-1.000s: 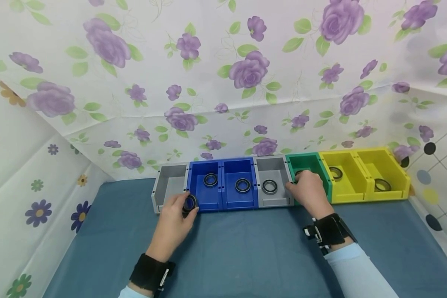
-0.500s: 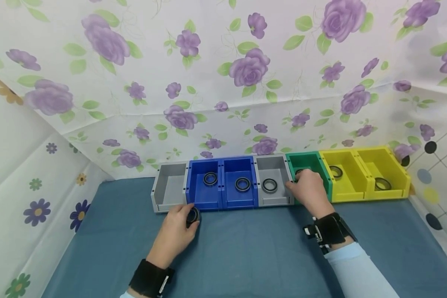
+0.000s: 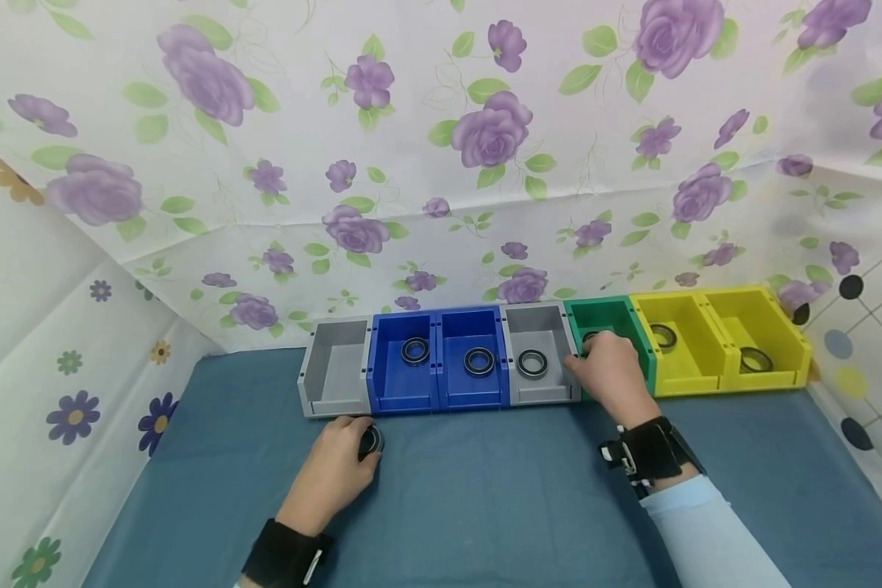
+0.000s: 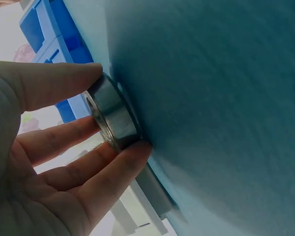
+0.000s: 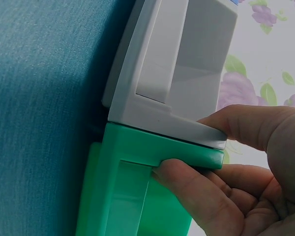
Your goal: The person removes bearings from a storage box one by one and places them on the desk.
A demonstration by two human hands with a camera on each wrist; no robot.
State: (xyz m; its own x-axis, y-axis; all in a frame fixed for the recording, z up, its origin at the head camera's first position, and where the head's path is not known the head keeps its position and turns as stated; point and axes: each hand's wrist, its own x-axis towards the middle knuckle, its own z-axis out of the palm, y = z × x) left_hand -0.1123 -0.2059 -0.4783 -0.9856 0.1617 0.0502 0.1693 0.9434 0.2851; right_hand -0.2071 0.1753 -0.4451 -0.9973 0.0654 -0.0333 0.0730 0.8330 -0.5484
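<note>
My left hand [image 3: 331, 467] holds a ball bearing [image 3: 371, 441] by its rim, just in front of the left grey bin [image 3: 338, 367]. In the left wrist view, thumb and fingertips grip the steel outer ring of the bearing [image 4: 115, 115], close over the blue cloth. Farther right, my right hand [image 3: 612, 371] pinches the adjoining side walls of the second grey bin [image 3: 544, 394] and the green bin [image 3: 603, 310]. The right wrist view has the thumb on the grey bin [image 5: 162, 118] side and fingers on the green bin [image 5: 132, 142] side. A bearing [image 3: 590, 336] in the green bin is partly hidden.
Two blue bins [image 3: 404, 402], each with a bearing [image 3: 415, 351], stand between the grey ones. The second grey bin holds a bearing [image 3: 532, 364]. Two yellow bins [image 3: 691, 380] at the right also hold bearings. A flowered sheet [image 3: 441, 163] hangs behind the row.
My left hand has drawn the bearing back from the front of the left blue bin, down toward the cloth and slightly left. The right hand stays at the same walls.
</note>
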